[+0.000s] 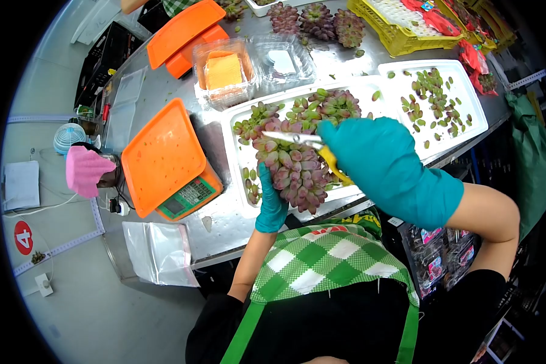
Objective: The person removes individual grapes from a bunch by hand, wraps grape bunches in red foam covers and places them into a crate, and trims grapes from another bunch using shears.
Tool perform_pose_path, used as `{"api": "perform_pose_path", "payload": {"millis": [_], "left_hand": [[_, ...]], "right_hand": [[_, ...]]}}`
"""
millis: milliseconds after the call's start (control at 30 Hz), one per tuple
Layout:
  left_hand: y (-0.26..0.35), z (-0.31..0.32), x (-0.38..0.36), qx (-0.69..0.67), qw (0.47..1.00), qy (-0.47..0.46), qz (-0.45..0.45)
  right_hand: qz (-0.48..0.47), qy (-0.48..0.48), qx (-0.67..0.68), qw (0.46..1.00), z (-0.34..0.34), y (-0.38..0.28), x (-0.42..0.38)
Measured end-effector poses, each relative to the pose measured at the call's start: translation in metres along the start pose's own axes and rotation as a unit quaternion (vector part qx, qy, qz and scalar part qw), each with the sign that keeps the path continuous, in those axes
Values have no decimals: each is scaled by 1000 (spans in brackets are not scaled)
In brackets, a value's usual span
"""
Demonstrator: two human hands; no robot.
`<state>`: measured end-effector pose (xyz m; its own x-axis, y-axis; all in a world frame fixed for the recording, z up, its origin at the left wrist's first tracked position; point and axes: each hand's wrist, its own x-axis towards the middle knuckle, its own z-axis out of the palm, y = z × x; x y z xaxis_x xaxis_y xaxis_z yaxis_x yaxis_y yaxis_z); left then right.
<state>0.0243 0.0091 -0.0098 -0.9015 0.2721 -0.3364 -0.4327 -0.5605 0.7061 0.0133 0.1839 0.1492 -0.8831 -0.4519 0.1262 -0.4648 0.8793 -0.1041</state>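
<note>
1. At six o'clock, the apron (333, 252) crowds the table (218, 242); bare steel (233, 223) toward eight.
2. Mid-dial, over a leafy tray (240, 160), the right hand (364, 151) clenches scissors (297, 138); the left hand (273, 203) touches a succulent (300, 173), grip hidden. At two, another tray (468, 88) holds leaves (441, 100).
3. Nine: orange scale (164, 159) blocking. Twelve: rosettes (317, 22).

Seen from my remote station, the left hand (273, 203) and right hand (353, 145) are each sheathed in a teal glove (400, 176), creased at the surface; the right one extends past the wrist. I note a green-and-white checked apron (324, 258) with plain green straps (245, 333) and a red marking (332, 229). Beneath it, I see a black top (340, 312), its sleeves (464, 309) leaving the forearms (252, 262) partly bare.
</note>
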Motion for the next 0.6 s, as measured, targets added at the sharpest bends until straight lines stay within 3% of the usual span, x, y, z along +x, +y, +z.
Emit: {"api": "perform_pose_path", "payload": {"millis": [167, 233, 333, 600], "left_hand": [[-12, -9, 2, 43, 998, 3, -42], [-19, -12, 6, 119, 992, -30, 32], [-29, -12, 9, 73, 996, -20, 43], [-23, -5, -2, 29, 998, 30, -39]], "right_hand": [[45, 44, 216, 974, 35, -7, 8], [37, 49, 167, 984, 49, -13, 12], [63, 86, 117, 987, 55, -21, 15], [108, 100, 261, 954, 63, -14, 16]]}}
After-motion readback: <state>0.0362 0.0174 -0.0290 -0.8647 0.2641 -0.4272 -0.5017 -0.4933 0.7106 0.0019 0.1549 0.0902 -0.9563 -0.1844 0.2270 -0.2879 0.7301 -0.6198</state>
